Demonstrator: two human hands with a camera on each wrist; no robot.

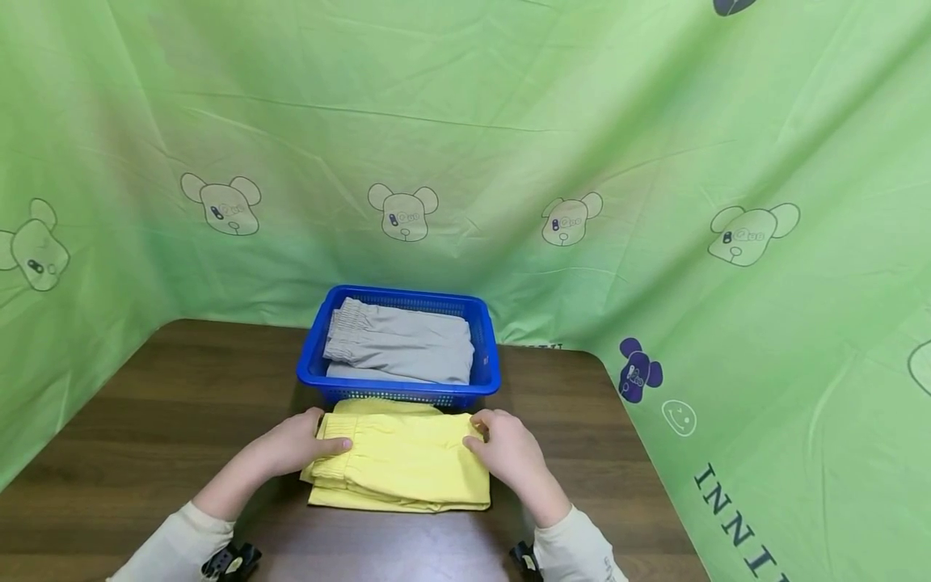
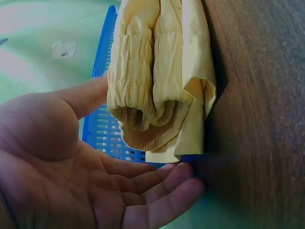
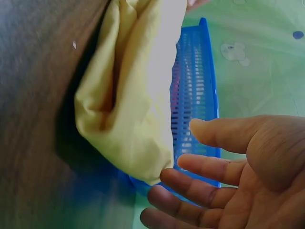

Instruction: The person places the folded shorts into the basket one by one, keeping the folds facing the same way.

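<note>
Folded yellow pants (image 1: 407, 461) with a gathered elastic waistband lie on the table, close in front of a blue basket (image 1: 309, 376). At the waistband end is my left hand (image 1: 300, 443). Its thumb rests on the upper face, and the other fingers (image 2: 167, 191) extend by the far corner without curling round the cloth. My right hand (image 1: 511, 449) is at the opposite end. Its fingertips touch the pants' far corner, while the thumb (image 3: 209, 133) looks apart from the cloth in the right wrist view. Folded grey pants (image 1: 400, 343) lie inside the basket.
The brown wooden table (image 1: 145, 420) extends to both sides of the pants. A green cloth (image 1: 473, 145) printed with bear heads hangs behind the table and along its sides. The basket stands at the table's back edge, near this cloth.
</note>
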